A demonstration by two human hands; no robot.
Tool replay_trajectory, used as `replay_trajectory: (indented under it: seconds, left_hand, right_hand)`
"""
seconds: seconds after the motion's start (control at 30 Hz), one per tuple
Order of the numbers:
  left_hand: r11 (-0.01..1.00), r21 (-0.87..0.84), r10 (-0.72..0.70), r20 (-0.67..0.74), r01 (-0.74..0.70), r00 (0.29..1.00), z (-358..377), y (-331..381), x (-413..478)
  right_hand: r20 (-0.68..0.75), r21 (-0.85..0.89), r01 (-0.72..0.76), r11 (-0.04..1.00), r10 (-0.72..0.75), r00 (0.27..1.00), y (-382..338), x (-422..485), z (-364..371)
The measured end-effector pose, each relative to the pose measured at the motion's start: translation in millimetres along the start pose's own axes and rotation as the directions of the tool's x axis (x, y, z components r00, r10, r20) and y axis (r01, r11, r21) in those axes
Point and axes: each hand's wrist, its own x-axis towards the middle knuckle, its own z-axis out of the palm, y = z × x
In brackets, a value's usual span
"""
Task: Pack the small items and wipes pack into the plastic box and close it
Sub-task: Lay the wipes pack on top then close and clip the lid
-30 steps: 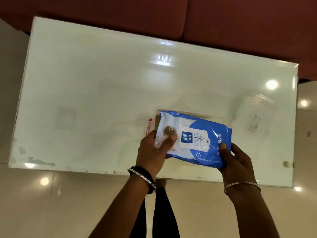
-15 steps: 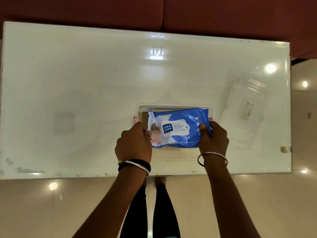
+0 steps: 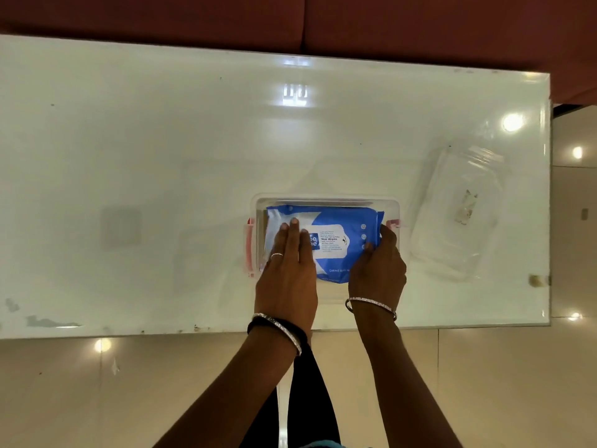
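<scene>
White glossy desk [image 3: 161, 156] carries the clear plastic box [image 3: 326, 199], where the soft, slippery wet wipes pack [image 3: 342, 234] lies, left hand [image 3: 286, 270] flat atop, right hand [image 3: 378, 270] pinching its three-o'clock end, best held by both ends.

Ceiling lights glare on glossy table [image 3: 161, 156]; soft focus.

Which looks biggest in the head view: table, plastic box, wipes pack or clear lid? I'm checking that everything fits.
1. Table, by far the largest.
2. Plastic box and clear lid: they look about alike, and the hands hide part of the box, so I won't rank them.
3. Wipes pack, lying inside the box.
</scene>
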Motion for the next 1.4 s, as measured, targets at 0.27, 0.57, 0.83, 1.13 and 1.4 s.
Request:
replay_trajectory:
  seconds: [0.27,0.57,0.83,1.13,1.4]
  left_hand:
    - [0.996,-0.066,-0.055,-0.046,0.051,0.997,20,-5,15]
    - [0.993,-0.098,-0.069,-0.019,0.066,0.997,25,-3,28]
    - [0.996,-0.078,-0.055,-0.203,0.04,0.978,-17,17,17]
    - [0.903,-0.332,0.095,-0.461,-0.271,0.882,-60,97,72]
    - [0.901,-0.259,0.278,-0.274,-0.349,0.921,-57,173,177]
  right_hand:
    - [0.402,-0.131,0.467,0.874,-0.384,0.831,15,-27,-5]
    - [0.556,-0.377,0.458,0.805,-0.199,0.807,10,-6,4]
    - [0.499,-0.001,0.374,0.927,-0.324,0.804,3,5,-57]
    - [0.041,0.457,-0.169,0.873,0.169,0.985,66,68,-115]
    - [0.03,0.526,-0.599,0.604,0.691,0.722,133,114,-103]
